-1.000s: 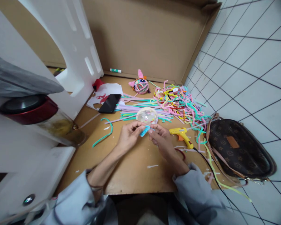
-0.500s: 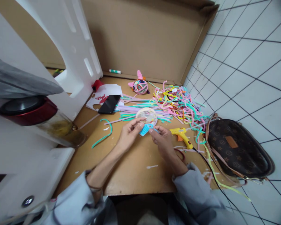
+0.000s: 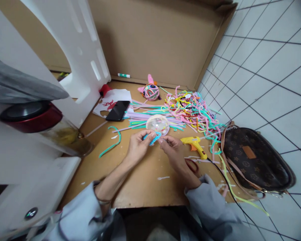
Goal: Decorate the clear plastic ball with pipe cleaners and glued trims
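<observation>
Where 2 hands [image 3: 138,145] pinch — blue pc [image 3: 155,138].

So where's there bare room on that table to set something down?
Between the left forearm and right forearm, bar a whitish scrap; also between the left forearm and the curved teal stem. It's crowded farther back, with the clear dome and fuzzy stems, and rightward, with the glue gun and handbag.

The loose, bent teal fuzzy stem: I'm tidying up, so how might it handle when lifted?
The teal fuzzy stem is probably light, being so thin. It likely bends easily yet holds shape, judging by its curves.
</observation>
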A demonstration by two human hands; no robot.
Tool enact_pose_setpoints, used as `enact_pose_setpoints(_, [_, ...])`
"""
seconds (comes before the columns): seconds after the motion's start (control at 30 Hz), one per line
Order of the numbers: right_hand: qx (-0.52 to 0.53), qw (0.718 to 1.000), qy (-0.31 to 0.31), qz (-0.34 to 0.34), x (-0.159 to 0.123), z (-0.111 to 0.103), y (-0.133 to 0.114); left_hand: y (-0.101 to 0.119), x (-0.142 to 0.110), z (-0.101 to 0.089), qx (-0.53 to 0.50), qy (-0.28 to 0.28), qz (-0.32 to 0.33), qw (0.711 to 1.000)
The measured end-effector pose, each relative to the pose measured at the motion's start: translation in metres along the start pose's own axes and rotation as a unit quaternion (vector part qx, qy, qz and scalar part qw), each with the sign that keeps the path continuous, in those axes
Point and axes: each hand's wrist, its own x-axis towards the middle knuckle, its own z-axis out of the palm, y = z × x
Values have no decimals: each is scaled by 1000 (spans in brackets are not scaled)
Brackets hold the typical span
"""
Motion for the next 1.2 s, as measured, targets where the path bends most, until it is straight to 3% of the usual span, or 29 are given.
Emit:
enact_pose_setpoints(0.5, [-10, 999, 44, -6, 1, 0, 2, -3, 1, 3, -54, -16, -35, 998])
enact_pose_setpoints(0.7, [-68, 996, 29, -55, -2, -2, -2, -6, 1, 3, -57, 5, -38, 998])
enact_pose_setpoints(0.8, [-145, 982, 26, -120, -4, -1, -3, -7, 2, 3, -76, 12, -44, 996])
enact_pose_setpoints(0.9, [-276, 934, 11, -228, -9, -1, 0, -7, 4, 2, -98, 23, -42, 994])
enact_pose_setpoints(1.0, [-432, 843, 23, -320, -18, -4, 2, -6, 7, -1, -94, 34, -39, 994])
enact_pose_setpoints(1.1, [-552, 746, 34, -370, -25, -9, -3, -4, 7, -2, -65, 37, -34, 997])
enact_pose_setpoints(1.2, [-608, 694, -21, -385, -25, -14, -19, -2, 6, -1, -39, 35, -26, 998])
